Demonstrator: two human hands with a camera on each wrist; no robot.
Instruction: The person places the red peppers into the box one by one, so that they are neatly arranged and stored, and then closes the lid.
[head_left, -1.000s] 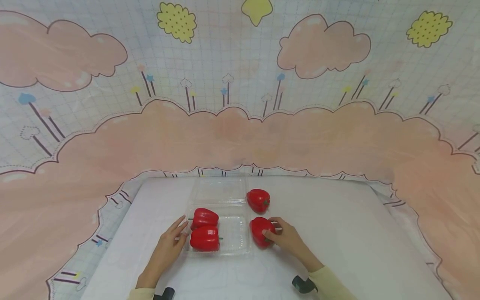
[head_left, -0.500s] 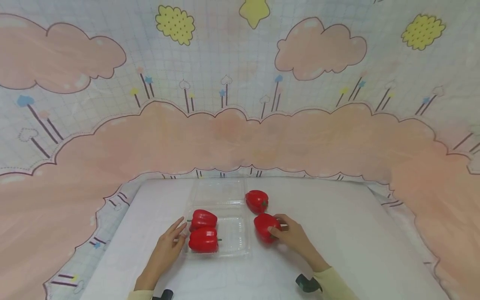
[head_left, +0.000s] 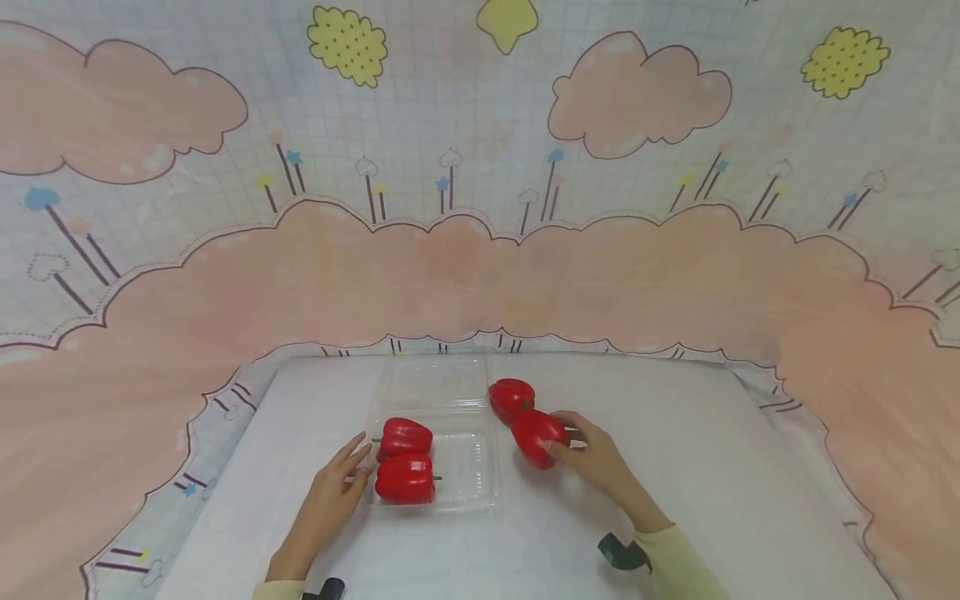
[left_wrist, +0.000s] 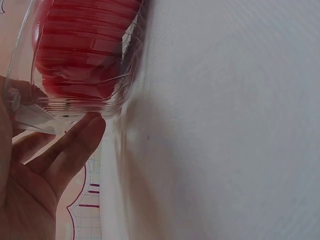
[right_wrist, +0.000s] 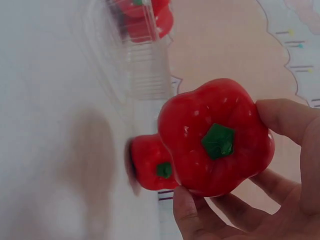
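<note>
My right hand (head_left: 596,457) grips a red bell pepper (head_left: 537,439), its thumb on one side and fingers on the other. In the right wrist view the pepper's green stem (right_wrist: 218,141) faces the camera. Another red bell pepper (head_left: 512,398) sits just behind it, partly overlapped. A clear plastic clamshell box (head_left: 471,475) lies unfolded on the table, with two red bell peppers side by side in its left half. My left hand (head_left: 335,490) rests at the box's left edge, fingers mostly straight; in the left wrist view fingertips (left_wrist: 95,131) touch the clear wall.
The box's lid (head_left: 435,383) lies flat behind its base. A white cloth covers the table (head_left: 675,450). A printed curtain with clouds (head_left: 480,283) hangs behind and around it. Dark straps (head_left: 624,552) show at the wrists.
My right hand has carried its bell pepper away from me and slightly right, off its spot beside the box, up close to the rear pepper. The left hand stays at the box's edge.
</note>
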